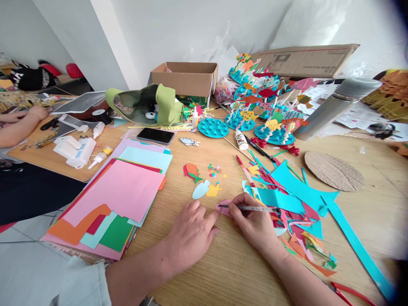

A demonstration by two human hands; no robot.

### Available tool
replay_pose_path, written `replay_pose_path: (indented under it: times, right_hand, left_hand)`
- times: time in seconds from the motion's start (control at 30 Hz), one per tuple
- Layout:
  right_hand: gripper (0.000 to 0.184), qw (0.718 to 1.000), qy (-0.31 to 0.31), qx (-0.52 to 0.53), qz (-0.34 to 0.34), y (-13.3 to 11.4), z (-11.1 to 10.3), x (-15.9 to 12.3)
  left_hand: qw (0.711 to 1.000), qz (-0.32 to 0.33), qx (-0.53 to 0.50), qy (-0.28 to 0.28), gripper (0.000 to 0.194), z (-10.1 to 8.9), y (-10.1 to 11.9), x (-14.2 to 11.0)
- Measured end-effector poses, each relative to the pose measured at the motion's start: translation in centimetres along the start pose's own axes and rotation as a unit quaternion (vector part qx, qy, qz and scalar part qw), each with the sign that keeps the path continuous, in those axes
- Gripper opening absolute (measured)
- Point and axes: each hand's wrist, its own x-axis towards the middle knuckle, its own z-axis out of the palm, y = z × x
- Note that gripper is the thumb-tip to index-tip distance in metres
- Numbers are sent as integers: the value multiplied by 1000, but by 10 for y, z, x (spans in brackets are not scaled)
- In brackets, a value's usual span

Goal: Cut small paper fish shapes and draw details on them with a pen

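My right hand grips a clear-barrelled pen, its dark tip resting on a small pink paper piece. Beside that piece my left hand lies on the table, fingers stretched out and the index fingertip at the paper's left edge. Whether that fingertip presses on the paper I cannot tell. Just beyond my hands lie a pale blue paper fish, a yellow paper cutout and an orange-and-red paper fish. Small coloured paper dots are scattered close by.
Coloured paper sheets are stacked at left, a phone behind them. Paper scraps crowd the right, with red-handled scissors at the front edge. A steel flask stands behind a cardboard oval. Another person's arm shows far left.
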Motion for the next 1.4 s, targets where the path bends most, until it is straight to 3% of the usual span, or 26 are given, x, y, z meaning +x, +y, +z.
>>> replay_pose_path:
  times: [0.97, 1.03, 1.23, 1.4]
  right_hand:
    - [16, 1000, -7, 14, -7, 1, 0, 0]
    - [16, 999, 13, 27, -11, 0, 0, -1]
    - [16, 984, 149, 95, -23, -3, -3, -4]
    - [15, 972, 171, 161, -13, -4, -2, -2]
  left_hand:
    - [1000, 0, -3, -1, 22, -1, 0, 0]
    - [1000, 1, -4, 2, 23, -1, 0, 0]
    - [1000, 9, -11, 6, 27, 1, -1, 0]
    - [1000, 2, -20, 10, 29, 3, 0, 0]
